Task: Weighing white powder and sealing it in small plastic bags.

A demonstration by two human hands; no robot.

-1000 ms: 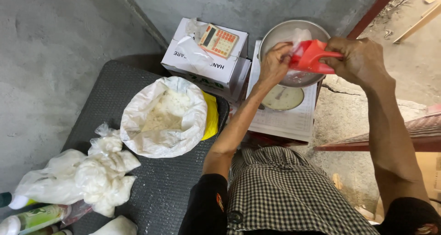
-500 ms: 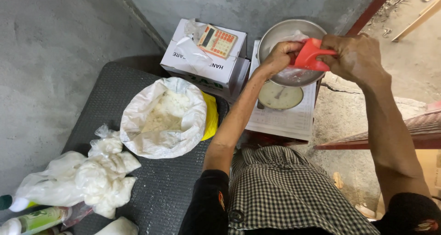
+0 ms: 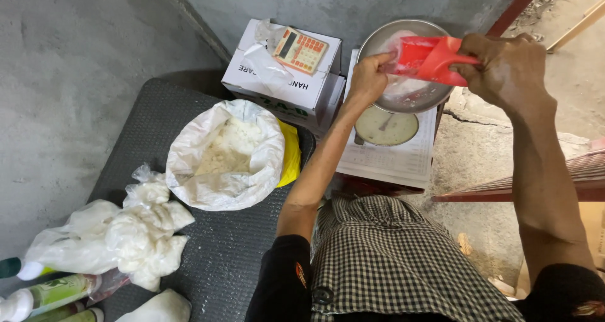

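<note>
My right hand [image 3: 507, 70] grips the handle of a red plastic scoop [image 3: 427, 58] held over a round metal pan [image 3: 386, 40] on a dial weighing scale [image 3: 386, 128]. My left hand [image 3: 368, 76] is closed on the edge of a clear plastic bag [image 3: 398, 82] that lies in the pan, right at the scoop's mouth. White powder shows in the bag under the scoop. To the left stands a large open white sack [image 3: 220, 155] of white powder on a black textured mat [image 3: 151, 133].
A white cardboard box [image 3: 277, 86] with an orange calculator [image 3: 301, 50] and loose plastic stands left of the scale. Filled white plastic bags [image 3: 120, 234] and green bottles [image 3: 50, 293] lie at the lower left. Concrete wall behind, a red frame [image 3: 504, 189] at right.
The scoop has tipped further down into the pan, and my left hand has shifted a little along the bag's edge beside it.
</note>
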